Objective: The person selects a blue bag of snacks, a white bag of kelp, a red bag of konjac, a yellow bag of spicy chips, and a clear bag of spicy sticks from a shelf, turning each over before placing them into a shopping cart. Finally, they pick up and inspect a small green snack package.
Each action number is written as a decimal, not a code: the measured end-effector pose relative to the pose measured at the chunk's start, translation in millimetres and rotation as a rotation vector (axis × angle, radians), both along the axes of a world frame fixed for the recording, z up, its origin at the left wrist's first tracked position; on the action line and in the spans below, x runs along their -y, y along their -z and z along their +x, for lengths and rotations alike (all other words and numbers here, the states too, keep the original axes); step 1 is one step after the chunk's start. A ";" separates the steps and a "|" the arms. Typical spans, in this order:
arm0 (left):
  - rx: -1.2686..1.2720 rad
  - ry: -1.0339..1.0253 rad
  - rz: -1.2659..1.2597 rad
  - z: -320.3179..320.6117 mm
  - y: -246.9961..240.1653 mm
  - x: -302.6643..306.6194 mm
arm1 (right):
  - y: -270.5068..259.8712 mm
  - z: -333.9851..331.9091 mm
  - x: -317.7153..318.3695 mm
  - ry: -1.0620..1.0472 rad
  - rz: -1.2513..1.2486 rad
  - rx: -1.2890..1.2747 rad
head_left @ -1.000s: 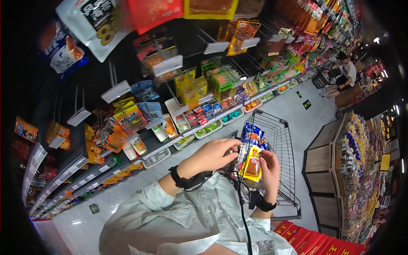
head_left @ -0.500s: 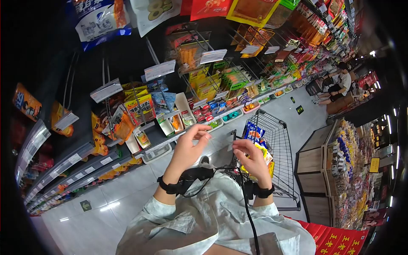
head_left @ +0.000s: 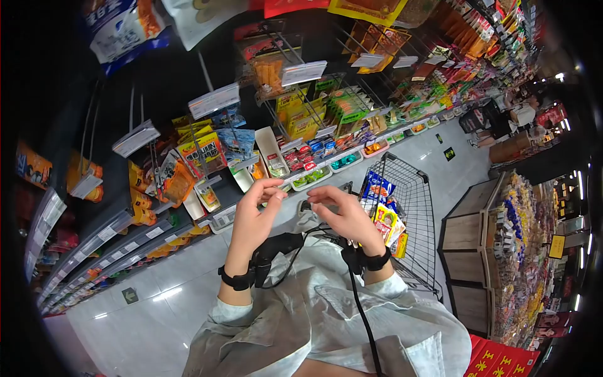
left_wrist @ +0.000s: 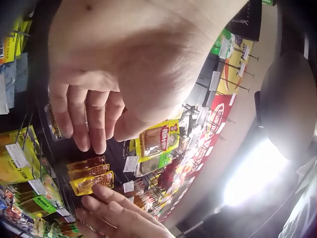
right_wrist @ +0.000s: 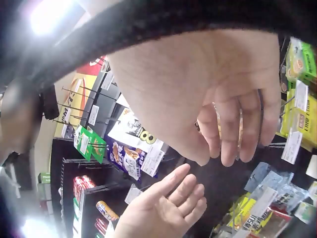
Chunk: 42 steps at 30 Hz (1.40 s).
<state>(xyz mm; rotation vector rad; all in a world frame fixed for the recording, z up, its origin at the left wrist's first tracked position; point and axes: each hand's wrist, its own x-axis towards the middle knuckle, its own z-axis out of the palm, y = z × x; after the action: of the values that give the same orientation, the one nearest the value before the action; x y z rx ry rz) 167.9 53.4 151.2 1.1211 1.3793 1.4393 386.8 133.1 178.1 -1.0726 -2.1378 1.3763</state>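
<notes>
Both hands are raised in front of the body, fingers loosely bent, nothing held. In the head view, the left hand [head_left: 254, 217] is before the lower shelf edge, and the right hand [head_left: 350, 218] is a short way to its right, beside the cart [head_left: 422, 217]. Inside the cart lie a blue packet [head_left: 377, 187] and a yellow packet [head_left: 387, 221]. The left wrist view has the left hand [left_wrist: 106, 74] with fingers hanging above the fingers of the right hand [left_wrist: 119, 215]. From the right wrist, the right hand [right_wrist: 208, 94] appears above the left hand [right_wrist: 161, 210], with a gap between.
Hooks of snack packets [head_left: 301, 119] and price tags [head_left: 213, 100] line the rack ahead. Small trays [head_left: 312, 178] run along its lower edge. A wooden display bin [head_left: 465, 251] stands to the right, and red boxes [head_left: 502, 358] are at lower right. People stand far down the aisle.
The yellow packet that was at the hands over the cart now lies in the cart. Both hands have let go and moved left, away from the cart. The view has shifted slightly.
</notes>
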 end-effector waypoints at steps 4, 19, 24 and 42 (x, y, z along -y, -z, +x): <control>-0.030 0.001 -0.040 8.5 -0.3 -31.5 | 9.1 3.1 -37.6 -0.027 0.010 -0.121; -0.134 0.201 -0.069 145.3 1.1 -195.3 | 23.2 101.2 -214.0 -0.092 -0.030 -0.082; -0.133 0.090 -0.123 135.6 15.9 -177.1 | 30.6 90.6 -222.6 -0.291 0.053 0.055; -0.163 -0.127 -0.179 78.0 21.1 -1.7 | 35.2 2.1 -69.2 -0.492 0.132 0.106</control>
<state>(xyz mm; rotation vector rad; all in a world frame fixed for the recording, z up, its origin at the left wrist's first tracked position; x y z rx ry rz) 245.8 55.0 130.1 1.0688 1.6856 1.3048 388.9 202.4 143.0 -0.5999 -2.6498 1.3698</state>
